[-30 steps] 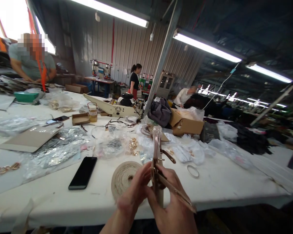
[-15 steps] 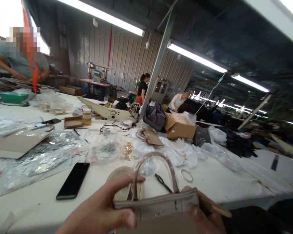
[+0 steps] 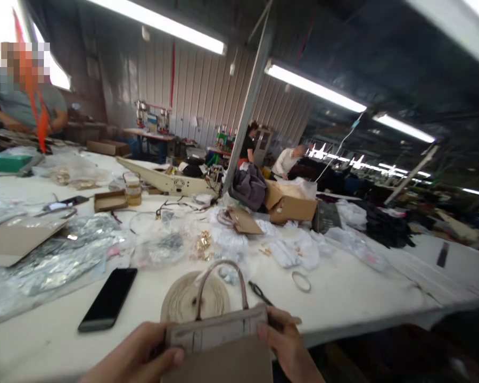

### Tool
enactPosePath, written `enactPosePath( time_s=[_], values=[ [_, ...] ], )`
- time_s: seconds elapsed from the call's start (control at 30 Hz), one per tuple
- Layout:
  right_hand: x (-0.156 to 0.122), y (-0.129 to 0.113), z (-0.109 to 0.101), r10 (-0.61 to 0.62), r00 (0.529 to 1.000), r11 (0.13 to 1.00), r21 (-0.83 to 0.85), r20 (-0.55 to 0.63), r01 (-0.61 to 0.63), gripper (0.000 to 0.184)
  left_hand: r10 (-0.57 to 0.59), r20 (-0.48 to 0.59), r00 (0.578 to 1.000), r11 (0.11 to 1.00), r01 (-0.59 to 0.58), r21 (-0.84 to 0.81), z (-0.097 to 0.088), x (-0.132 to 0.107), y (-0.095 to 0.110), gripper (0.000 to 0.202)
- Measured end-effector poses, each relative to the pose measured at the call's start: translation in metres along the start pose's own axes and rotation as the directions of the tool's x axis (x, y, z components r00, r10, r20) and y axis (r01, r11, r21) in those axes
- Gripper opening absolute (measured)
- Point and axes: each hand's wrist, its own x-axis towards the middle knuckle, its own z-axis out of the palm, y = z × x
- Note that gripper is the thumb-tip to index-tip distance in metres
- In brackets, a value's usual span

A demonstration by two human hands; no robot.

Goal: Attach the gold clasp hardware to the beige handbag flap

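Observation:
A taupe handbag panel [image 3: 223, 354] with a curved handle [image 3: 222, 264] standing up from its top edge is held low in front of me. My left hand [image 3: 143, 348] pinches its left top corner, thumb on the near face. At the right top corner my right hand [image 3: 285, 340] grips it, thumb in front and fingers behind. A thin pale tip shows past the right fingers; what it belongs to is hidden. Just beyond the panel lie a roll of beige tape [image 3: 179, 298] and dark-handled snips [image 3: 259, 292], partly covered by the panel and my hand.
A black phone [image 3: 108, 299] lies to the left, a ring-shaped band [image 3: 301, 282] to the right. Farther back are gold fittings [image 3: 203, 242], plastic bags [image 3: 72, 252], a cardboard box [image 3: 293, 207] and a metal post [image 3: 249, 96]. Other people work in the background.
The panel has moved left and down in view, exposing more of the tape roll. My left hand has shifted from near the handle's base to the left corner. The view has turned slightly.

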Motion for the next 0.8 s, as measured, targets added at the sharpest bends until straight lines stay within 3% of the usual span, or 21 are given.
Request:
enactPosePath(
  time_s=[0.13, 0.3, 0.5, 0.63, 0.8],
  values=[
    [-0.005, 0.026, 0.013, 0.189, 0.976, 0.982, -0.037, 0.108, -0.186, 0.038, -0.165, 0.147, 0.975, 0.956, 0.195, -0.22, 0.006, -0.009, -0.029, 0.058],
    [0.003, 0.04, 0.027, 0.278, 0.952, 0.96, 0.009, 0.129, -0.281, 0.038, -0.245, 0.048, 0.968, 0.937, 0.249, -0.243, 0.006, -0.004, -0.059, 0.055],
    [0.068, 0.016, 0.044, 0.258, 0.964, 0.964, 0.046, 0.069, -0.262, 0.04, -0.317, -0.139, 0.938, 0.929, 0.278, -0.243, -0.031, 0.043, -0.034, 0.049],
    [0.109, 0.025, 0.046, 0.273, 0.962, 0.962, -0.034, 0.012, -0.272, 0.04, -0.327, -0.183, 0.927, 0.944, 0.311, -0.111, -0.046, 0.077, -0.026, 0.043],
    [0.12, 0.05, 0.035, 0.244, 0.969, 0.952, -0.197, 0.04, -0.232, 0.032, -0.37, -0.253, 0.894, 0.892, 0.418, 0.173, -0.039, 0.089, -0.047, 0.033]
  ],
)
